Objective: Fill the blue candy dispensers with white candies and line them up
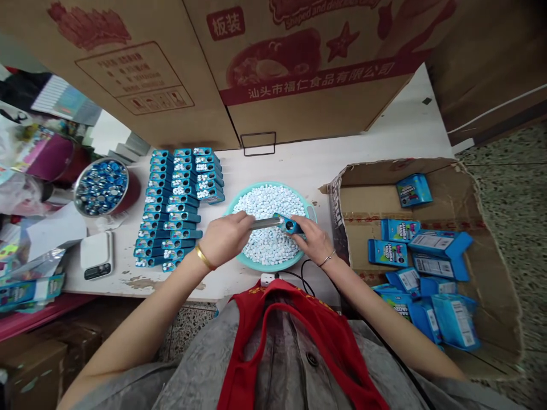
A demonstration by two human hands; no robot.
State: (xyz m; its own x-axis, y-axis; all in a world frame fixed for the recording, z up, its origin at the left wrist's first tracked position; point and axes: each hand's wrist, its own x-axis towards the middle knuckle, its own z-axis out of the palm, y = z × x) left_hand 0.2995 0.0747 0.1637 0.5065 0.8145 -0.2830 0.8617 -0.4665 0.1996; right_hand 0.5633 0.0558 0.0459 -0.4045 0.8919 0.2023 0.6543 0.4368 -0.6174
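My left hand [226,236] is closed around the end of a narrow metal scoop [265,223]. The scoop's other end meets the opening of a small blue candy box [292,226], which my right hand [315,240] grips. Both are above a round teal basin [243,257] heaped with small white and pale-blue candies [271,250]. Left of the basin, similar blue boxes [183,208] stand in three rows on the table. Dark round openings show on their tops, and white pieces are visible at several of them.
On the right, an open cardboard carton [359,188] holds several loose blue boxes [442,245]. A metal bowl of blue and silver pieces [102,185] and a white scale [97,254] are at left. Large cardboard boxes [307,117] line the table's back. A black cable [305,273] lies near the front edge.
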